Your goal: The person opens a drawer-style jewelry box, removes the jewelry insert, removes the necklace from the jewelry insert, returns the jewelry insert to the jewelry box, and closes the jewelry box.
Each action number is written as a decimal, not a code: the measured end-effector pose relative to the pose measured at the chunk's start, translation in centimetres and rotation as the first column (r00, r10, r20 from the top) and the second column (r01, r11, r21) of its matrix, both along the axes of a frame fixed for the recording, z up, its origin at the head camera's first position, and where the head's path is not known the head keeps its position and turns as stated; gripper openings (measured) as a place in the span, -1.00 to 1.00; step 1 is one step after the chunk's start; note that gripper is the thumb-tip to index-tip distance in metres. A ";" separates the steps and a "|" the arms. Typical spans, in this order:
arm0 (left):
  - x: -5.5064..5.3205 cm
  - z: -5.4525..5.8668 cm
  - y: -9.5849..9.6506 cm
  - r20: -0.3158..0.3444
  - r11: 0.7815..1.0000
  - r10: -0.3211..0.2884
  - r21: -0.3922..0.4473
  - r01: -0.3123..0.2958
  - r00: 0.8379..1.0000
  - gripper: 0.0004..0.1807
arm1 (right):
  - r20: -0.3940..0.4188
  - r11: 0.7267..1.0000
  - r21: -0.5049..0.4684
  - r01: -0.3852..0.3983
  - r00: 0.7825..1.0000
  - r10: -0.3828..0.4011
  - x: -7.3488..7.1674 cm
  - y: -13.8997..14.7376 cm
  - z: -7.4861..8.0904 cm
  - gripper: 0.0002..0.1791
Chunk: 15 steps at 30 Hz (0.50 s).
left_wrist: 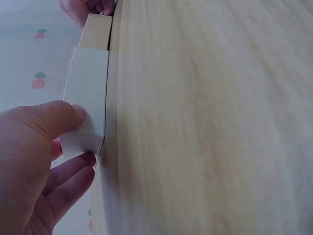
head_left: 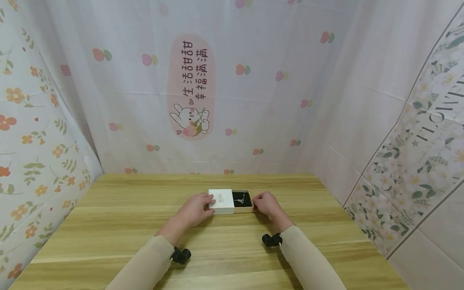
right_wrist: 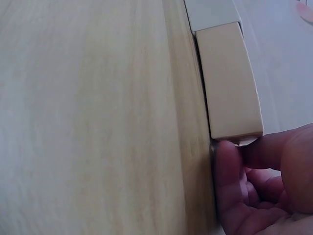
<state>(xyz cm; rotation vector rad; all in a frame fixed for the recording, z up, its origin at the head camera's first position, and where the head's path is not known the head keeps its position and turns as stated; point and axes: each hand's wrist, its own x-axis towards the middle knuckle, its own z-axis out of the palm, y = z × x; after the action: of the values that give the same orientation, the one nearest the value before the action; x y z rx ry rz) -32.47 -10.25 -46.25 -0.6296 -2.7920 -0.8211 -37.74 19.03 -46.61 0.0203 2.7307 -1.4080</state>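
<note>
A white jewelry box sleeve (head_left: 222,201) lies on the wooden table, its top printed with small lettering. Out of its right end sticks the box's drawer (head_left: 243,210), with a black lining (head_left: 247,197) and a silver-coloured necklace (head_left: 239,199) on it. My left hand (head_left: 197,208) grips the left end of the sleeve; the left wrist view shows the thumb on its front side and fingers around the end. At the drawer's outer end, my right hand (head_left: 266,203) pinches with thumb and finger, other fingers curled, in the right wrist view. Whatever small part sits between those fingertips is mostly hidden.
The wood-grain table (head_left: 232,249) spreads around the box on all sides. Behind it hangs a pale curtain (head_left: 268,121) with fruit prints, and flowered cloths flank the left (head_left: 32,161) and right (head_left: 409,181). A black wrist camera (head_left: 181,255) is strapped near each sleeve cuff.
</note>
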 end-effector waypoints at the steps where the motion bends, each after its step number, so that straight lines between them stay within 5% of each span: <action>1: 0.0 0.0 0.0 0.001 1.000 -0.001 0.000 0.001 1.000 -0.59 | 0.000 1.000 0.004 0.000 1.000 0.000 0.0 0.0 0.0 -0.76; 15: -0.1 -0.2 -0.1 -0.009 1.000 -0.011 0.005 0.011 1.000 -0.59 | 0.030 0.999 -0.052 0.000 1.000 0.002 0.2 0.1 0.1 -0.72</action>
<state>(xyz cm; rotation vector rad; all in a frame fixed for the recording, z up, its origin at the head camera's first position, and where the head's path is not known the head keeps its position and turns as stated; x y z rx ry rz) -32.61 -10.31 -46.45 -0.6465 -2.7803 -0.8251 -37.59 19.18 -46.50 0.0370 2.6684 -1.4654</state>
